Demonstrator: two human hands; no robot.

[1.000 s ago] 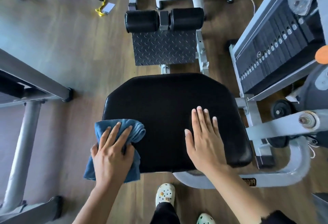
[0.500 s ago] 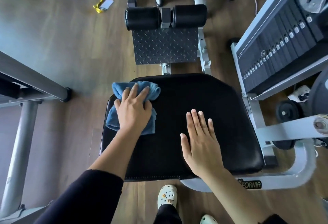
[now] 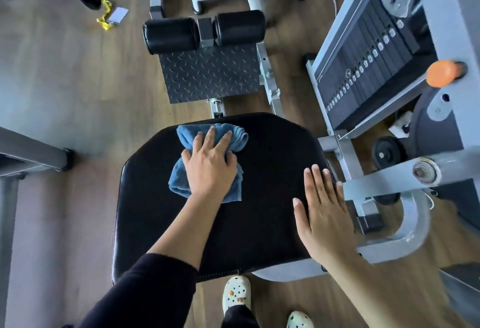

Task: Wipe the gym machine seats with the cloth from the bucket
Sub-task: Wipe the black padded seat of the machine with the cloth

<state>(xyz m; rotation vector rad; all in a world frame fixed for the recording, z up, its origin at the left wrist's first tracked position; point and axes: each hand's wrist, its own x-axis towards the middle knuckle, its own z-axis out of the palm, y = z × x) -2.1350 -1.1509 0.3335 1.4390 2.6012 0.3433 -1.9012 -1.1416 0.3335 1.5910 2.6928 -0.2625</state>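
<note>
Blue cloth [image 3: 185,134] half hidden under left hand [image 3: 210,168] on black seat [image 3: 259,223].

Between our left hand [image 3: 210,169] and right hand [image 3: 322,210] the black seat [image 3: 259,223] lies bare, as does its lower left. At right, a grey frame bar [image 3: 384,182] and the weight stack [image 3: 363,75] crowd the seat's edge. Above it stand the foot plate [image 3: 207,75] and roller pads [image 3: 168,35]; at left we have bare floor [image 3: 65,94].

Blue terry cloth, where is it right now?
In the head view, the blue terry cloth lies on the far left area of the black padded seat, under the left hand, near the edge facing the checker-plate footrest.
</note>
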